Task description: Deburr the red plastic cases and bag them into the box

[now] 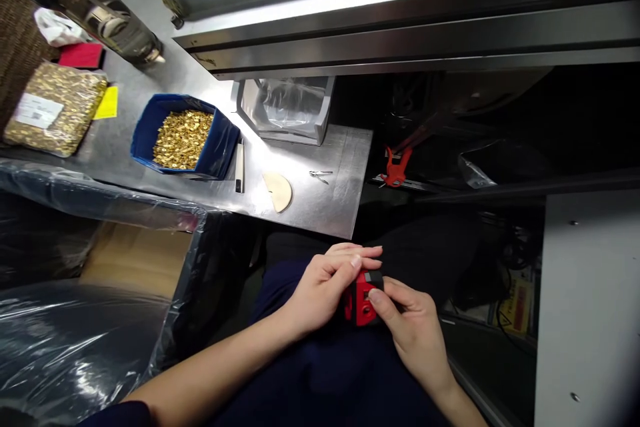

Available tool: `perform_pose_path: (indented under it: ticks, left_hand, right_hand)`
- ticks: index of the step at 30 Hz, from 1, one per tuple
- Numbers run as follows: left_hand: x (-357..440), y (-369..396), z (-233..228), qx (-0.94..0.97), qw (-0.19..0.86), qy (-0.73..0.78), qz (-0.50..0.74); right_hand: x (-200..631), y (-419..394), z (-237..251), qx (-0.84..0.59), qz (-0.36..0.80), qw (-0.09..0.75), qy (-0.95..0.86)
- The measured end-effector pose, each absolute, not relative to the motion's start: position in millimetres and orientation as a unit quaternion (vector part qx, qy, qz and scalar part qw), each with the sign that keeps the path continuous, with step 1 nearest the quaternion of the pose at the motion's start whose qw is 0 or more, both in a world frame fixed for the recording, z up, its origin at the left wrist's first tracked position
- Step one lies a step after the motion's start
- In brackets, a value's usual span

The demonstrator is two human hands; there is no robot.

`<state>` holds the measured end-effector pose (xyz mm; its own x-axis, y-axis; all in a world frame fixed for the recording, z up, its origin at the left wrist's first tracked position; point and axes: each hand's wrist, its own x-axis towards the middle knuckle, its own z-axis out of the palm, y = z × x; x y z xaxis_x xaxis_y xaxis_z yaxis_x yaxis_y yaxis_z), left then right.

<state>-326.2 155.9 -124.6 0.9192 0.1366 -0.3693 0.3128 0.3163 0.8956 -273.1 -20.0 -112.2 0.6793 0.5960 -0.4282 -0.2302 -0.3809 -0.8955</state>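
Down over the lap, the left hand (320,287) and the right hand (413,327) meet on a small red plastic block with a black top (361,300). The left fingers curl over its upper edge, the right thumb presses its face; both hands grip it, and most of the block is hidden between them, so its shape is hard to read. On the steel counter (325,207) above sit a blue bin of small brass parts (183,139), a clear bag of the same brass parts (55,107) and a pale half-round disc (279,191). A red-handled tool (395,168) lies in deep shadow to the right.
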Motion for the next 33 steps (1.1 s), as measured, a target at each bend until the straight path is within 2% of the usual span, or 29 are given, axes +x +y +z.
perform_pose_path:
  ticks: [4, 12, 15, 19, 23, 25, 28, 33]
  left_hand:
    - [-328, 158, -124, 0.534, 0.812, 0.227, -0.067]
    - [-330, 164, -124, 0.588, 0.788, 0.169, -0.072]
    - [-327, 160, -129, 0.557, 0.794, 0.223, -0.098]
    - [-320, 159, -144, 0.451, 0.811, 0.338, -0.159]
    - [-316, 165, -160, 0.397, 0.824, 0.38, -0.137]
    - [-317, 169, -163, 0.424, 0.821, 0.364, -0.116]
    - [-320, 172, -161, 0.482, 0.812, 0.317, -0.086]
    - [-325, 172, -149, 0.533, 0.818, 0.207, -0.065]
  right_hand:
    - [-274, -19, -111, -0.739, 0.386, 0.536, -0.132]
    - [-275, -16, -113, -0.751, 0.383, 0.523, -0.125]
    - [-271, -16, -116, -0.75, 0.385, 0.523, -0.128]
    - [-261, -20, -125, -0.692, 0.447, 0.538, -0.176]
    - [-258, -21, -138, -0.717, 0.46, 0.478, -0.212]
    - [-258, -19, -142, -0.743, 0.43, 0.471, -0.202]
    - [-257, -16, -144, -0.749, 0.389, 0.504, -0.185]
    - [-250, -14, -137, -0.739, 0.386, 0.519, -0.187]
